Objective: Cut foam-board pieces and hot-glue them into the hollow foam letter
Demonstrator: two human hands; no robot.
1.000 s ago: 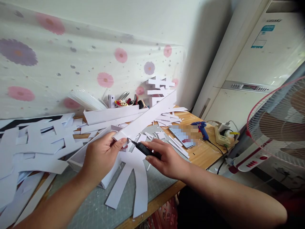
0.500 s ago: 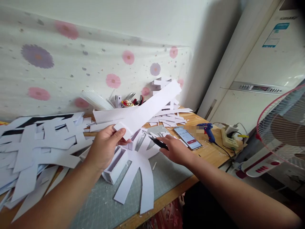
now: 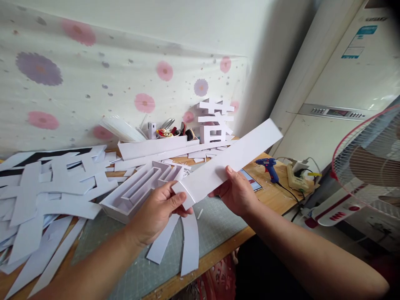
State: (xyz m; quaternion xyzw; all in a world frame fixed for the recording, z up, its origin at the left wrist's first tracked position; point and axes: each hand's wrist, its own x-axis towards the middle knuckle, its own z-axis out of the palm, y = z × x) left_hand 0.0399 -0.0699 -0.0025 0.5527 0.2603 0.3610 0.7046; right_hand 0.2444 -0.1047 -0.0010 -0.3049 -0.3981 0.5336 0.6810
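A strip [image 3: 233, 156] is being held slantwise above the mat [image 3: 218, 221], its creased end being pinched by the left hand [image 3: 162, 202], its lower edge being gripped by the right hand [image 3: 239, 191]; even support beside the crease is seemingly being called for.

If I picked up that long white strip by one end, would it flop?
Probably not much: the long white strip reaches past the right hand without drooping. It's likely light, since it looks thin. It might bend near the left hand, where a line crosses it.
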